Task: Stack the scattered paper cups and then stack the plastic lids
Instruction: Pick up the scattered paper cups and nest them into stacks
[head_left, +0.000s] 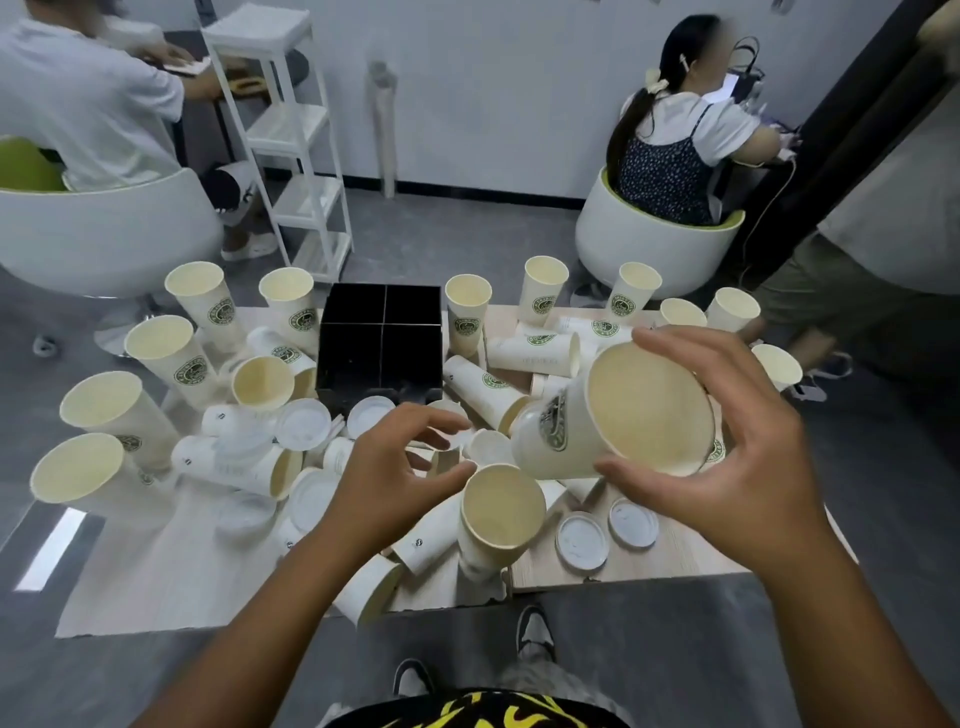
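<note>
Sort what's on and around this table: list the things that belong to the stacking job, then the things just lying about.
Belongs to the job:
paper cups
held cup in right hand
plastic lids

Just lying about:
black divided box
white shelf rack
round chairs

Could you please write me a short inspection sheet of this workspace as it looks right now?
Surface: pale wood-grain table, crowded.
Job's things: paper cups scattered, some upright, many lying down; plastic lids loose, unstacked.
Clutter: black divided box mid-table.
Hands: right hand holds a tilted cup; left hand hovers with curled fingers, holding nothing.
Cables: a thin cable beside the far right chair.
Surroundings: two seated people, white shelf unit, grey floor.
</note>
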